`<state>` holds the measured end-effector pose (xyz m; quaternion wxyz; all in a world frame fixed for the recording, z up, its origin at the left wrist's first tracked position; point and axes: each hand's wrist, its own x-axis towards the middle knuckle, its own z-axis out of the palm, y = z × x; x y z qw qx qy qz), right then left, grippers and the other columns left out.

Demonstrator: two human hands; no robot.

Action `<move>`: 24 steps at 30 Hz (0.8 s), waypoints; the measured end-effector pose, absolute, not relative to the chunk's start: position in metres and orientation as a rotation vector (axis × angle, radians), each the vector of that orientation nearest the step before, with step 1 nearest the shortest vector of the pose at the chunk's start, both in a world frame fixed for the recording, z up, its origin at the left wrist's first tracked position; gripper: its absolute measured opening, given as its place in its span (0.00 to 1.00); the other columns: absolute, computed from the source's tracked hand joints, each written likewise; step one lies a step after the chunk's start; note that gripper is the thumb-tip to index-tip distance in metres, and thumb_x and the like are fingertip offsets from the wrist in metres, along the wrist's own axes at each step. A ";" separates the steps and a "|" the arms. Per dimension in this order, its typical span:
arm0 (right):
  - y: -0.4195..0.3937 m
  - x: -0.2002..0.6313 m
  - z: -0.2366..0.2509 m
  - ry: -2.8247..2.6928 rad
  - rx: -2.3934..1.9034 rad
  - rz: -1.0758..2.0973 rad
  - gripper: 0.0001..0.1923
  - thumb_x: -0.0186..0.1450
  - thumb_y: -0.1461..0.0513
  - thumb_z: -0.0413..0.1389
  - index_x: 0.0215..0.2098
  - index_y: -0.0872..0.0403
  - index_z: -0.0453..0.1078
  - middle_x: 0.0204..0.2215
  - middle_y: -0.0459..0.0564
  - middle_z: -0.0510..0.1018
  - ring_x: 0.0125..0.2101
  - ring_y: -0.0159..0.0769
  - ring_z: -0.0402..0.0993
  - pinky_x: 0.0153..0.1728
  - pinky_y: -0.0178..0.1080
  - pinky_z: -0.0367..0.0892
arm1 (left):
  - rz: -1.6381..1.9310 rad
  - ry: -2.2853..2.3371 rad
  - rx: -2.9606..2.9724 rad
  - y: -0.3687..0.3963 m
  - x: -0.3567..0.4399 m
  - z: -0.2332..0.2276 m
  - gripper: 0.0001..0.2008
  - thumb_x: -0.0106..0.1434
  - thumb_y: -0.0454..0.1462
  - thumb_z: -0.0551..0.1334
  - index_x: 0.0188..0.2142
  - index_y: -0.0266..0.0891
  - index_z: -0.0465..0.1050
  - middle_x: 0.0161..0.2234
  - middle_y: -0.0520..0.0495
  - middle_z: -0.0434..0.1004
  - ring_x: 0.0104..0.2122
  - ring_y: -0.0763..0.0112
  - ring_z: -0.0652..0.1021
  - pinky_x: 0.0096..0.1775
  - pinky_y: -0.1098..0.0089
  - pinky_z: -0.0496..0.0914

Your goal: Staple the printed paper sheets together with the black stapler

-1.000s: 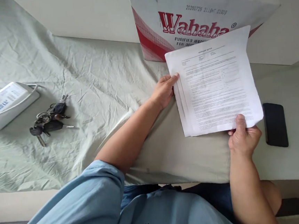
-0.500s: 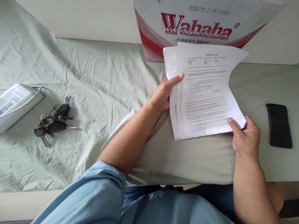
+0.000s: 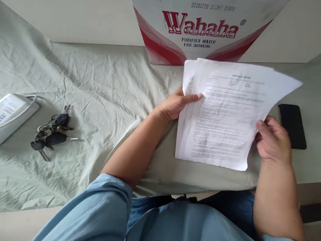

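Pale green sheet (image 3: 90, 85), creased, spread over what looks like a bed, with a plain light wall beyond. Nearest, a blue sleeve (image 3: 87, 220) and two bare forearms reaching out over a beige cushion (image 3: 167, 172).

Left hand (image 3: 173, 105) half closed at the left edge of a stack of printed papers (image 3: 224, 118), thumb laid flat on top, fingers hidden underneath. Right hand (image 3: 273, 140) curled shut on the right edge of the top sheet, lifting it so that it bows clear of the pages below. Papers held just above the cushion, tilted, right of centre.

Judged step: parting the top sheet from the rest. Calls next for a firm left thumb to pin the lower pages, and a light, even pull on the right so that only one sheet comes away without creasing.

Just right of the right hand, a black phone (image 3: 292, 125) flat on the bed. Well apart on the left, a bunch of keys (image 3: 50, 132) and a white device (image 3: 3, 117) with a cable. Farthest, against the wall, a red-and-white water carton (image 3: 205, 22), just behind the papers.
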<state>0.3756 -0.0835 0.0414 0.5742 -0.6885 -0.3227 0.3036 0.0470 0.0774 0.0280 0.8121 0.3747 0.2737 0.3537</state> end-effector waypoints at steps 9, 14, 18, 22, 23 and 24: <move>-0.070 0.383 0.021 -0.653 -1.601 0.343 0.22 0.49 0.52 0.84 0.35 0.50 0.83 0.31 0.44 0.84 0.36 0.38 0.76 0.42 0.45 0.79 | 0.728 0.584 0.738 0.083 0.048 0.014 0.25 0.58 0.48 0.93 0.49 0.43 0.93 0.50 0.32 1.00 0.61 0.26 0.97 0.73 0.25 0.86; -0.067 0.396 0.029 -0.558 -1.505 0.208 0.15 0.56 0.51 0.73 0.37 0.47 0.78 0.37 0.44 0.83 0.46 0.44 0.85 0.61 0.56 0.86 | 0.728 0.572 0.741 0.083 0.046 0.018 0.27 0.60 0.51 0.93 0.51 0.42 0.93 0.51 0.32 1.00 0.60 0.31 0.97 0.74 0.27 0.87; -0.065 0.399 0.028 -0.540 -1.499 0.192 0.15 0.54 0.53 0.73 0.35 0.48 0.78 0.35 0.44 0.82 0.44 0.42 0.83 0.64 0.56 0.85 | 0.704 0.572 0.758 0.081 0.045 0.018 0.28 0.60 0.55 0.93 0.50 0.43 0.93 0.50 0.33 0.99 0.61 0.30 0.97 0.72 0.29 0.88; -0.064 0.391 0.020 -0.573 -1.506 0.275 0.20 0.53 0.49 0.77 0.35 0.48 0.77 0.34 0.43 0.81 0.42 0.41 0.81 0.64 0.56 0.86 | 0.695 0.543 0.769 0.077 0.048 0.016 0.30 0.60 0.58 0.93 0.50 0.45 0.92 0.51 0.33 0.99 0.62 0.28 0.97 0.70 0.30 0.90; -0.064 0.388 0.018 -0.580 -1.507 0.299 0.22 0.53 0.48 0.79 0.36 0.48 0.77 0.34 0.43 0.81 0.42 0.41 0.81 0.64 0.56 0.86 | 0.698 0.539 0.767 0.076 0.049 0.017 0.29 0.60 0.57 0.93 0.51 0.45 0.92 0.51 0.33 0.99 0.63 0.26 0.96 0.70 0.30 0.90; -0.065 0.385 0.017 -0.587 -1.507 0.323 0.23 0.54 0.47 0.80 0.36 0.48 0.78 0.35 0.44 0.82 0.42 0.41 0.82 0.64 0.55 0.86 | 0.701 0.542 0.762 0.075 0.050 0.017 0.30 0.60 0.57 0.93 0.51 0.46 0.92 0.50 0.34 0.99 0.64 0.26 0.96 0.70 0.29 0.90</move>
